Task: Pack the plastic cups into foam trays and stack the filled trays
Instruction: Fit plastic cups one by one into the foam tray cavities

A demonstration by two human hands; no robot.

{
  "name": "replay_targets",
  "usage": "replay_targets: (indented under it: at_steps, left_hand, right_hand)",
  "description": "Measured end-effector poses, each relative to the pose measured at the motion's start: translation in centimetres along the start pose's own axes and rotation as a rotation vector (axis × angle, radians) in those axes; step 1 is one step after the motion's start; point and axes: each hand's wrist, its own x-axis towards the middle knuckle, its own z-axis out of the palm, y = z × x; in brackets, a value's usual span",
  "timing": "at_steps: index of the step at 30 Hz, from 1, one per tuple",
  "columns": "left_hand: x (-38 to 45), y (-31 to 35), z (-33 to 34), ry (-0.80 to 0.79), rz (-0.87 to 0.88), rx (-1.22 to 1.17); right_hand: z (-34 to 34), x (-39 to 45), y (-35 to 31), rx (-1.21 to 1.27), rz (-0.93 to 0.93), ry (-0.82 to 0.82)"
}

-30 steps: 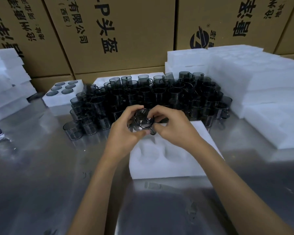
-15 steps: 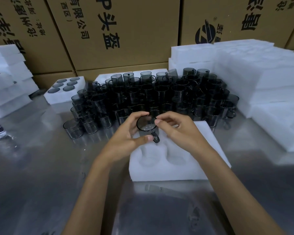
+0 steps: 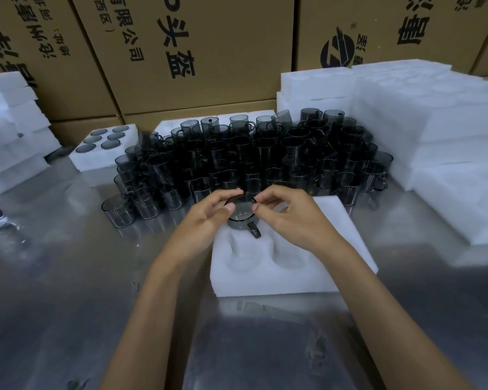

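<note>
A smoky grey plastic cup (image 3: 241,218) with a handle stands mouth-up in a far-left pocket of the white foam tray (image 3: 276,280) in front of me. My left hand (image 3: 206,218) grips its rim from the left. From the right, my right hand (image 3: 290,218) pinches the same rim. The cup's handle points toward me. Two near pockets of the tray show empty; my right hand hides the far-right part. A dense crowd of the same grey cups (image 3: 254,159) stands on the metal table behind the tray.
A filled foam tray (image 3: 96,160) sits at the back left, beside stacked foam trays (image 3: 9,130). Tall stacks of white foam trays (image 3: 434,130) fill the right side. Cardboard boxes (image 3: 197,52) wall the back. The table (image 3: 68,291) is shiny metal.
Both hands have lowered the cup from above the tray down into its pocket and turned it upright, mouth facing up.
</note>
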Motion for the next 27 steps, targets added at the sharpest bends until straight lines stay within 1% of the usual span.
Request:
replay_targets:
  at_steps: [3, 7, 11, 16, 20, 22, 24, 27]
  left_hand:
    - [0.3, -0.5, -0.1, -0.007, -0.005, 0.001]
    - [0.3, -0.7, 0.1, -0.007, -0.031, 0.007]
    - [0.3, -0.9, 0.2, 0.007, -0.027, 0.035]
    - [0.5, -1.3, 0.4, 0.037, -0.066, -0.052]
    - [0.5, -1.5, 0.5, 0.064, -0.093, -0.094]
    - [0.3, -1.6, 0.5, 0.070, -0.110, -0.116]
    - [0.1, -1.7, 0.5, 0.077, -0.119, -0.121]
    - [0.0, -1.8, 0.7, 0.101, -0.136, -0.158]
  right_hand:
    - [0.0, 0.1, 0.1, -0.093, -0.023, 0.000]
    - [0.1, 0.2, 0.2, -0.206, -0.010, -0.012]
    - [0.1, 0.3, 0.1, -0.237, -0.019, -0.038]
    - [0.3, 0.3, 0.0, -0.295, -0.014, -0.045]
    - [0.6, 0.4, -0.2, -0.506, 0.018, -0.001]
    - [0.6, 0.3, -0.1, -0.556, 0.059, 0.000]
    - [0.5, 0.2, 0.1, -0.565, 0.071, 0.001]
    - [0.2, 0.5, 0.1, -0.505, 0.108, -0.016]
